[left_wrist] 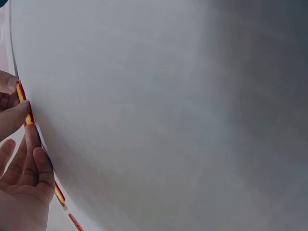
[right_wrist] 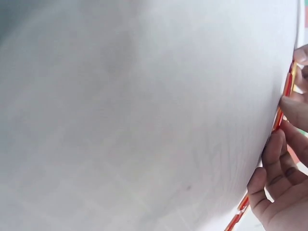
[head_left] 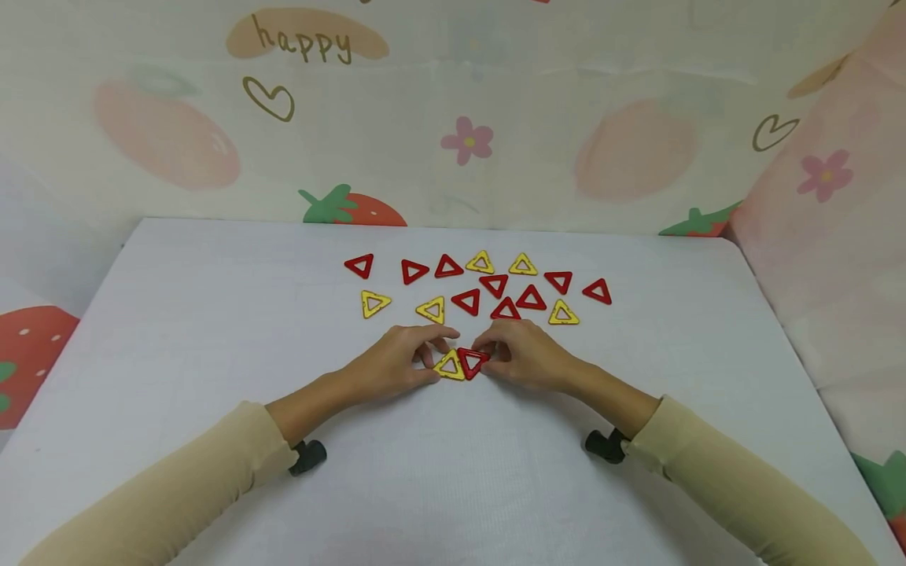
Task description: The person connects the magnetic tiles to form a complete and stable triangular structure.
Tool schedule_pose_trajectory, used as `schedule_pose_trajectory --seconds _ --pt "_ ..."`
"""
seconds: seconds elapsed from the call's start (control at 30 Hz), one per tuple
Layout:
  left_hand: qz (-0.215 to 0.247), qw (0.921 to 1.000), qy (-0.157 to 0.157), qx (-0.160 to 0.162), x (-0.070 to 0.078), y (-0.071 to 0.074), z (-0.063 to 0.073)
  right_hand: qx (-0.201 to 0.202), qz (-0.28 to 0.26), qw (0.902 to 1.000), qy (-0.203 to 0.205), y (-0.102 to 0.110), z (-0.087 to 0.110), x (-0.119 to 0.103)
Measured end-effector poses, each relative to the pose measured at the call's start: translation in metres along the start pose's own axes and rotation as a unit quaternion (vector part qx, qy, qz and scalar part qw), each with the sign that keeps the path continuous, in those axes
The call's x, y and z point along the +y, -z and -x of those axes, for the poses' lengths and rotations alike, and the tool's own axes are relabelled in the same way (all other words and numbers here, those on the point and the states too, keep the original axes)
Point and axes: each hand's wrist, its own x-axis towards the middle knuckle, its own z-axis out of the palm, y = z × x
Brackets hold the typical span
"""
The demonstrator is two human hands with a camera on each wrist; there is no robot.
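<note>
In the head view, a yellow triangular magnetic tile (head_left: pixel 451 376) and a red triangular magnetic tile (head_left: pixel 473 351) lie side by side, edges meeting, near the table's middle. My left hand (head_left: pixel 391 363) pinches the yellow one from the left, thumb at its lower corner. From the right, my right hand (head_left: pixel 532 358) grips the red one between thumb and fingers. Both hollow tiles lie low over the white surface. The right wrist view catches the red tile (right_wrist: pixel 288 85) almost edge-on, between fingertips.
Beyond the hands, several loose red tiles (head_left: pixel 531 306) and yellow tiles (head_left: pixel 564 321) are scattered across the white table (head_left: pixel 453 487). A patterned cloth wall (head_left: pixel 538 102) rises behind the table's far edge. Dark wrist cameras (head_left: pixel 308 457) hang under both sleeves.
</note>
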Motion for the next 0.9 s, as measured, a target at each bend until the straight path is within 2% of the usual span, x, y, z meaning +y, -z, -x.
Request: schedule_pose_trajectory --seconds 0.17,0.57,0.9 --pt "0.0 1.0 0.005 0.003 0.0006 -0.0005 0.0005 0.013 0.01 0.9998 -0.005 -0.0009 0.0005 -0.0025" --pt "0.002 1.0 0.004 0.009 0.0023 0.0003 0.0004 0.014 0.013 0.9998 -0.003 -0.0021 0.0005 0.0003" --pt "-0.018 0.9995 0.007 0.027 0.005 -0.0013 0.0017 0.014 0.017 0.9997 -0.006 -0.0036 -0.0001 -0.0008"
